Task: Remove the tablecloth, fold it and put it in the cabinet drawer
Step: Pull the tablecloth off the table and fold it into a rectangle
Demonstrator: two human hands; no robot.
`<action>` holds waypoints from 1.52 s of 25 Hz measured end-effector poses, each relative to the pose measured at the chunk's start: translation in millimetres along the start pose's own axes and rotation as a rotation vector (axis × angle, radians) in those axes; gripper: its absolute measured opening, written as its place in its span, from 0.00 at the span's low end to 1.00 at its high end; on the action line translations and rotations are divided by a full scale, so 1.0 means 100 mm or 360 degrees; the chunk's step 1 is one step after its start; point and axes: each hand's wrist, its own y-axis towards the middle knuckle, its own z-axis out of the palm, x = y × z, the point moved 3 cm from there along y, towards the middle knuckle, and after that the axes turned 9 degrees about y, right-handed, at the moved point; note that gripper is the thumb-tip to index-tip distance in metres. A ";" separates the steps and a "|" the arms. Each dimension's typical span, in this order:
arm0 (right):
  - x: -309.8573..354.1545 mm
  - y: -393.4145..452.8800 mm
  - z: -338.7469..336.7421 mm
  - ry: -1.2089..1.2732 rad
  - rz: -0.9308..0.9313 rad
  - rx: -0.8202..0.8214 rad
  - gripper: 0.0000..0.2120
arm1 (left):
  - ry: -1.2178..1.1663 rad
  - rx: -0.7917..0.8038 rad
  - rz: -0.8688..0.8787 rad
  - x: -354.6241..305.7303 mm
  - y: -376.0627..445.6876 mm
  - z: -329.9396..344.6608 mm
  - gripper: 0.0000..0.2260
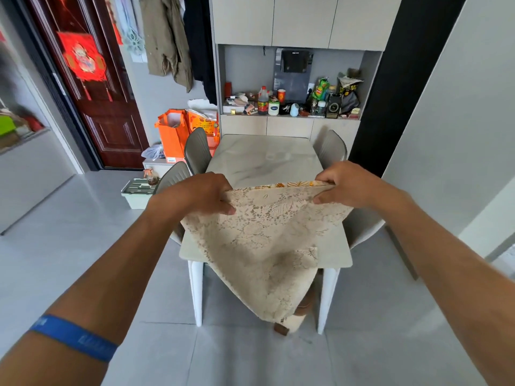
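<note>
Blue band on my left arm has writing too blurry to read; both hands, left and right, stretch out, pinching the lace tablecloth above the desk.

Head view. Both hands held the top edge of a beige lace tablecloth above the near end of a marble desk. The left hand and right hand each pinched the fabric, fingers curled over the edge. An orange patterned side showed along the fold between the hands. The cloth hung doubled, its lowest corner below the desk edge, near the floor. Grey chairs flanked the desk. A cabinet with a cluttered shelf stood behind. A blue wristband circled the left forearm.
</note>
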 end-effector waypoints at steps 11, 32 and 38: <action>-0.20 -0.47 -0.08 0.0046 0.0023 -0.0144 0.06 | 0.0248 0.0005 -0.0166 -0.24 -0.20 0.02 0.10; -0.05 1.35 -1.64 -0.0198 -0.0054 -0.2057 0.11 | 0.0290 -0.1816 -0.0411 0.12 1.54 -1.93 0.15; -0.52 0.99 -0.75 -0.0040 -0.0188 -0.1937 0.08 | 0.0346 -0.1603 -0.0213 0.15 1.23 -0.87 0.19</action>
